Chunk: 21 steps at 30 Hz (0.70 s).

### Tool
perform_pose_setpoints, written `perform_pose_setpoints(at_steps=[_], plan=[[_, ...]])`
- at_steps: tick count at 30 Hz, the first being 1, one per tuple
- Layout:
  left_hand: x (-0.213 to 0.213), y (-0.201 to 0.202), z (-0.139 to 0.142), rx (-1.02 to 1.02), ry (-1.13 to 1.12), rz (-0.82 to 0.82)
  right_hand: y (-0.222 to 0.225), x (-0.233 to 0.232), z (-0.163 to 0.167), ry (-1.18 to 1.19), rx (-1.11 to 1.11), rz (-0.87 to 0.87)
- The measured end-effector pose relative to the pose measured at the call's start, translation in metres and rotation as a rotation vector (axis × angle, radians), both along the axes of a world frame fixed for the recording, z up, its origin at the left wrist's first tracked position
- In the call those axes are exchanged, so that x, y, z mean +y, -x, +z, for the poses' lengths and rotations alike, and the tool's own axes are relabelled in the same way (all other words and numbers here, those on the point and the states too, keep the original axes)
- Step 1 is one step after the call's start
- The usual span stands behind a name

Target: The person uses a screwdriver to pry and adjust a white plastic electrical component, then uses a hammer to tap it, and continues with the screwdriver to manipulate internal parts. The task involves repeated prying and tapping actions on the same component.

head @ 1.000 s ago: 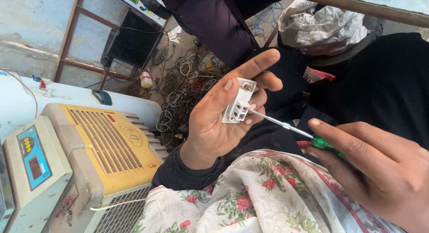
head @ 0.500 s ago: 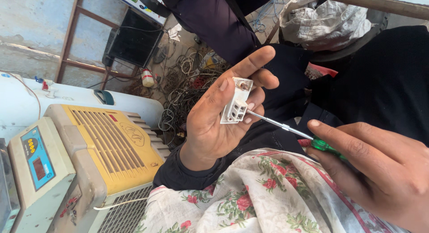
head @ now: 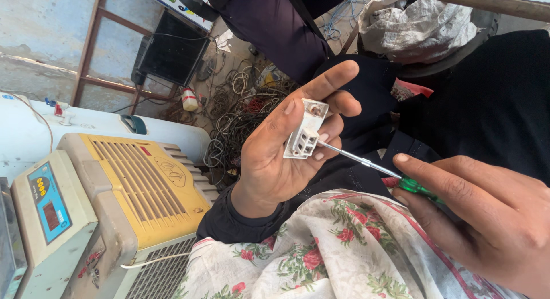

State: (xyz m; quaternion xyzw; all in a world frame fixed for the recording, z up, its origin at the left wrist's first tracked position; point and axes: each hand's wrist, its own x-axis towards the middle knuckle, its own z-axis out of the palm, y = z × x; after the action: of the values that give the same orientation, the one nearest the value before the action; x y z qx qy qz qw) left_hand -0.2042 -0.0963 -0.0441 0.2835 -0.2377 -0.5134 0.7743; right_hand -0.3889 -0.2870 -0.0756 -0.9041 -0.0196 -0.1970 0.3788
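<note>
White plastic switch housing [head: 306, 130] sits gripped in the left hand [head: 286, 150], thumb and fingers closed around it. Touching its lower end is a screwdriver [head: 372, 164], green handle clasped by the right hand [head: 487, 219]. Below the housing lies floral cloth [head: 321, 253]; left of it, a yellow-grilled appliance [head: 143, 184].

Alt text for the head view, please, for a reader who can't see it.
A left hand holds a small white plastic socket part while the right hand presses a green-handled metal screwdriver into it. Floral cloth lies below; a yellow-topped beige machine sits left.
</note>
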Motion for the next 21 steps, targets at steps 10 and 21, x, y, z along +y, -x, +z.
perform_pose_setpoints(at_steps=[10,21], plan=[[-0.0019,0.0024,0.0016,-0.09,-0.03,0.059,0.0005,0.0007,0.0025,-0.049,-0.035,-0.012],[0.0003,0.0058,0.0017,-0.34,-0.131,0.142,0.0011,-0.0025,-0.0016,0.032,-0.058,0.007]])
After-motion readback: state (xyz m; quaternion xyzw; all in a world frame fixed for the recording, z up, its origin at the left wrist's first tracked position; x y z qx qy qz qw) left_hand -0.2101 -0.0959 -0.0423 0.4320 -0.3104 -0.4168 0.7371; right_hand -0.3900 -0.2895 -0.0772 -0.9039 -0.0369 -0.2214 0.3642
